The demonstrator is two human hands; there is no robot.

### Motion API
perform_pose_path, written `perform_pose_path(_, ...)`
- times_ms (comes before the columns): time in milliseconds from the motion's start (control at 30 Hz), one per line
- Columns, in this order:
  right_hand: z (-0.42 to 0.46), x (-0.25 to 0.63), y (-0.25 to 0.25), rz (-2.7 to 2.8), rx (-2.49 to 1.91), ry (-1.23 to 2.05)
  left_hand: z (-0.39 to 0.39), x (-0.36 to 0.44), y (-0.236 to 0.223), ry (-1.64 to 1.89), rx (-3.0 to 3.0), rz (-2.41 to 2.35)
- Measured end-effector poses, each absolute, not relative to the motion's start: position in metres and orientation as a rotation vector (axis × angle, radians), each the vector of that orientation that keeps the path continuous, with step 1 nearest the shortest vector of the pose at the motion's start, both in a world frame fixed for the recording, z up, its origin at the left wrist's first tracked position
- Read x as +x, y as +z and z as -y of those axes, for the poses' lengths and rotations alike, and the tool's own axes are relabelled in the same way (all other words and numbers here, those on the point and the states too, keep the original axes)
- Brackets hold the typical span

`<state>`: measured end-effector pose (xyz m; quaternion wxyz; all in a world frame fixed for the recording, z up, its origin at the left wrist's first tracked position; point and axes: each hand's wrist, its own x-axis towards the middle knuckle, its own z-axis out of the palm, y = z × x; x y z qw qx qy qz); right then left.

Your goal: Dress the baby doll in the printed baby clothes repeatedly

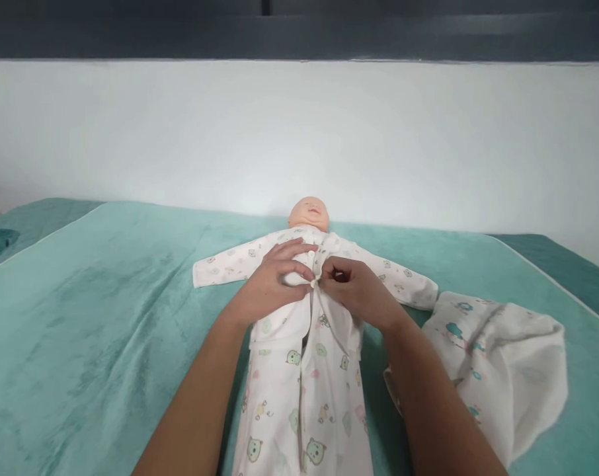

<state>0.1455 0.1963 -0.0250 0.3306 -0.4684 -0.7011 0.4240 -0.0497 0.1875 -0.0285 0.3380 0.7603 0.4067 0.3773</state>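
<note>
A baby doll [309,211] lies on its back, dressed in a white printed baby gown [279,390] with both sleeves spread sideways. My left hand [274,277] rests over the chest, thumb and forefinger pinching the front edge by a small button. From the other side, my right hand [352,284] pinches the opposite edge of the front at the same spot, its fingers curled in. A white button [311,254] shows above the pinch, near the collar. Below my hands the gown's front parts in a narrow gap.
Right of the doll lies a crumpled white cloth [532,370] with blue-green prints, close to my right forearm. A teal blanket [106,330] covers the surface. Behind it rises a white wall [299,132].
</note>
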Motion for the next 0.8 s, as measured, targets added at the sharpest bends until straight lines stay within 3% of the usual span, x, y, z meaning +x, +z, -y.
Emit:
perform_pose_path(200, -0.196, 0.140, -0.022, 1.573, -1.373, 1.051, -0.186, -0.054, -0.027, 1.203, 1.491, -0.928)
perform_pose_path(533, -0.212, 0.205, -0.023, 1.663, -2.112, 0.401, -0.211, -0.089, -0.045, 1.997, 0.474, -1.404)
perform_pose_path(800, -0.194, 0.259, -0.055, 1.940, -2.395, 0.411, -0.224, -0.108, -0.069, 2.017, 0.408, -1.558)
